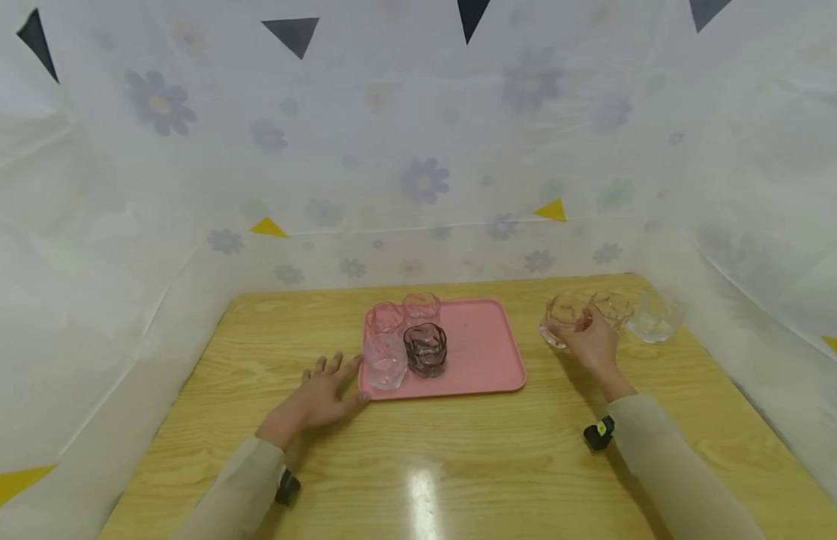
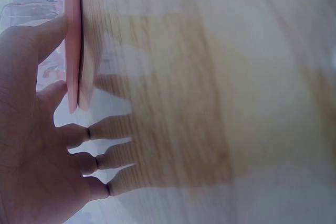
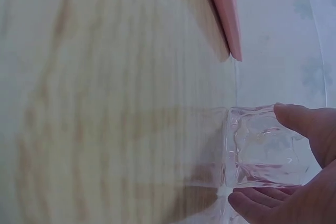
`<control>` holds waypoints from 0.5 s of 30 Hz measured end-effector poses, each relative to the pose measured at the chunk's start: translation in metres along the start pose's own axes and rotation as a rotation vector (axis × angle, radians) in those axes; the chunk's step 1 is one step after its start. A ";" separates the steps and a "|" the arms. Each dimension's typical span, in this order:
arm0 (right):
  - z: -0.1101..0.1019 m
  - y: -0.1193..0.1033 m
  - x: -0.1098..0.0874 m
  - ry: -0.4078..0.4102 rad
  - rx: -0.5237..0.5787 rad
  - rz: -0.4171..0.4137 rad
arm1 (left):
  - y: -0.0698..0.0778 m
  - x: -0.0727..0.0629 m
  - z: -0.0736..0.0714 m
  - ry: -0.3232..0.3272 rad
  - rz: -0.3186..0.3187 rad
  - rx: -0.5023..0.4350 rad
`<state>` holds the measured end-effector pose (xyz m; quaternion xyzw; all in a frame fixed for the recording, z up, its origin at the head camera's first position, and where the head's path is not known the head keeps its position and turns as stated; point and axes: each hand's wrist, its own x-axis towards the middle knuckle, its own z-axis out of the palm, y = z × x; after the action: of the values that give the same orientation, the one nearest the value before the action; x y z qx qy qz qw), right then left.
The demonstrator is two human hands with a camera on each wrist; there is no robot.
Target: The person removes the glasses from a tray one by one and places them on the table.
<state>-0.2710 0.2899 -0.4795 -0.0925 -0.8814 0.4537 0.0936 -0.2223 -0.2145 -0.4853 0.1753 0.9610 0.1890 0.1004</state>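
Fingers (image 3: 249,207): right hand (image 1: 596,349) grips one glass (image 3: 262,148), two (image 1: 653,321) nearby; left hand (image 1: 316,399), spread, touches tray (image 1: 482,349) bearing four glasses (image 1: 425,351).

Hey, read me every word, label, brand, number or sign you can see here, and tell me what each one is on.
There are none that I can read in any view.
Black device on the right wrist: its yellow-green patch is too small to tell whether anything is written there.
Pink tray, dark glass and clear glass in the right hand: no lettering visible.
Wall sheet: flowers and triangles, no readable text.
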 end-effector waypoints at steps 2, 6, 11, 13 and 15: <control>0.001 0.001 0.000 0.013 -0.003 -0.010 | 0.000 0.000 0.000 -0.008 -0.006 0.007; 0.002 0.003 -0.001 0.037 -0.027 -0.020 | 0.000 0.000 -0.001 -0.011 -0.009 0.002; 0.002 0.004 -0.002 0.066 -0.035 -0.038 | 0.001 -0.001 -0.002 -0.003 -0.003 0.007; 0.002 0.003 -0.002 0.074 -0.043 -0.044 | 0.001 -0.001 -0.002 -0.003 -0.001 0.011; 0.000 0.002 -0.003 0.078 -0.051 -0.048 | 0.001 -0.001 -0.002 -0.009 -0.001 0.006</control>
<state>-0.2677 0.2898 -0.4812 -0.0914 -0.8903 0.4248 0.1364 -0.2214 -0.2142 -0.4832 0.1757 0.9612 0.1855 0.1042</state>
